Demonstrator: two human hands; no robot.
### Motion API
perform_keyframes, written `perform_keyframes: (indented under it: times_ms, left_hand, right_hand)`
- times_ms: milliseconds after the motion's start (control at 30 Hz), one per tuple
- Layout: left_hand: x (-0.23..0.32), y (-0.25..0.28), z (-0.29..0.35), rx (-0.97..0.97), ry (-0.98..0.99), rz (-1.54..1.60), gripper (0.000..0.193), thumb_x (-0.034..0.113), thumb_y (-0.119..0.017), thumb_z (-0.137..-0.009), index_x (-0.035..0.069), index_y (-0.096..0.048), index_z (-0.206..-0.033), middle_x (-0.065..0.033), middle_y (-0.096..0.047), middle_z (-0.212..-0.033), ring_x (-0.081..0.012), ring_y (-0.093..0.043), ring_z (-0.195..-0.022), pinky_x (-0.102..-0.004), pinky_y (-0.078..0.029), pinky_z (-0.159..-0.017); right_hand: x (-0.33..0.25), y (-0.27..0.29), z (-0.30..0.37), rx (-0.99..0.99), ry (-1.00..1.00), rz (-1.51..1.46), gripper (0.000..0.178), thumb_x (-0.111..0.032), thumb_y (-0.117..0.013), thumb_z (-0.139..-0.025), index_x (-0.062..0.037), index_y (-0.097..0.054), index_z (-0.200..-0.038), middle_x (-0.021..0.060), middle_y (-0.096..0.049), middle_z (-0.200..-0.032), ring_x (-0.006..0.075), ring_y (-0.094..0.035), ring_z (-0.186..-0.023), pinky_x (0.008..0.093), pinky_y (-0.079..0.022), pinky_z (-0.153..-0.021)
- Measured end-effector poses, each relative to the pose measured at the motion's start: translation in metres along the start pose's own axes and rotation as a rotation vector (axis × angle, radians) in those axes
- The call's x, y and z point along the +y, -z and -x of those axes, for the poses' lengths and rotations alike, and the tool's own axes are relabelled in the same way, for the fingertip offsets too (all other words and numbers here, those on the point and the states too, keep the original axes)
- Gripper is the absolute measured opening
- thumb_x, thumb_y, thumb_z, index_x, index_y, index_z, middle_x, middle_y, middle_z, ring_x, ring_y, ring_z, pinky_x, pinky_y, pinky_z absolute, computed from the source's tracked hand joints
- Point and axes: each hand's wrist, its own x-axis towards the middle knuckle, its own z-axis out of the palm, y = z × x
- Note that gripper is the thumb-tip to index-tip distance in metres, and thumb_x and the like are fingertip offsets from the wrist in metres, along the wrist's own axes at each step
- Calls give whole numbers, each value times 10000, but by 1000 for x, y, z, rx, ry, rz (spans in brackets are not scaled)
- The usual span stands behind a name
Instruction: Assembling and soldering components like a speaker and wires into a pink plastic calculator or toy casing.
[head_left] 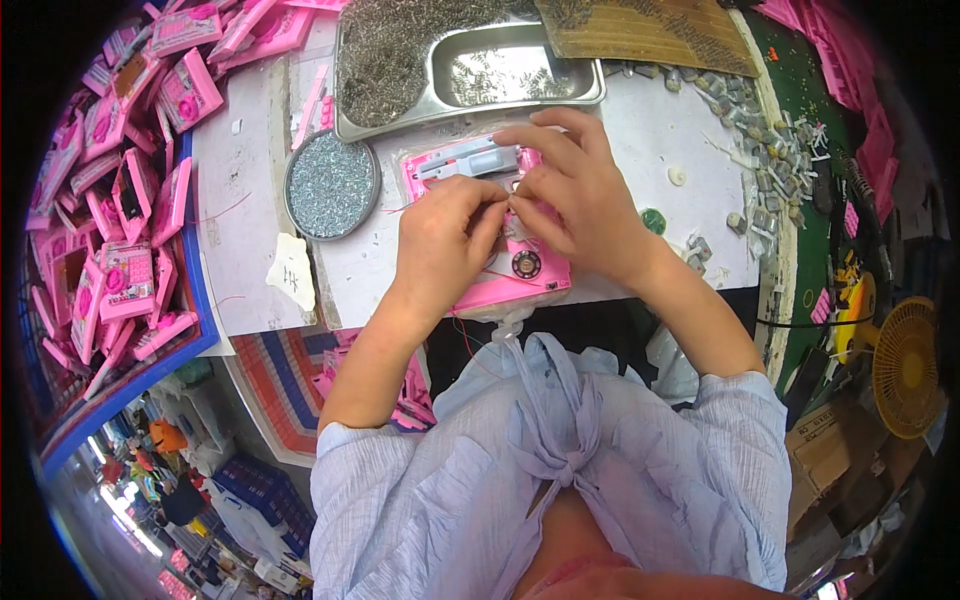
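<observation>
A pink plastic toy housing (487,292) lies on the table in front of me, its inside facing up. A grey plastic part (470,163) sits along its far edge, and a small round black speaker (526,263) near its right side. My left hand (447,240) bends over the housing's left half, thumb and fingertips pinched together. My right hand (585,205) comes over the right half, its thumb and forefinger pinched at the same spot. Whatever lies between the fingertips is too small to make out. Thin red wires run by the housing.
A round dish of small screws (332,185) stands at left. Beyond the housing is a metal tray (590,97) with springs, partly under a brown board (650,35). Small metal motors (765,150) lie at right. Pink toys (125,285) fill a blue-edged bin at far left.
</observation>
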Motion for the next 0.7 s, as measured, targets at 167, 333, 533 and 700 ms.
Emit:
perform_keyframes:
  times_ms: [167,333,533,700]
  left_hand:
    - [-5,-7,0,57,-162,-95,119,-9,-722,-860,17,-705,-974,-119,-695,-863,-277,-688,-756,-350,-544,-694]
    - [3,-7,-12,83,-111,-47,94,-3,-724,-866,23,-718,-956,-116,-688,-852,-270,-676,-736,-343,-533,-677]
    - [5,-8,-11,109,-104,-79,83,66,-759,-836,52,-721,-909,-88,-693,-848,-268,-681,-745,-371,-537,-664]
    - [3,-7,-13,132,-224,-205,93,95,-780,-815,89,-726,-890,-56,-674,-838,-250,-625,-772,-380,-453,-723]
  right_hand:
    - [9,4,16,10,7,43,149,-88,-758,-757,-12,-693,-867,111,-650,-1270,383,-522,-1221,457,-498,-975]
    - [2,47,22,62,-151,38,251,-54,-736,-815,-14,-682,-1057,121,-668,-1261,344,-548,-1239,438,-480,-1007]
    - [35,179,148,730,-803,-112,238,-13,-621,-974,20,-642,-1208,132,-684,-1159,206,-649,-1075,355,-537,-937]
    - [79,271,229,1130,-937,-546,335,-126,-631,-1025,52,-566,-1301,106,-643,-1058,189,-589,-870,352,-529,-798]
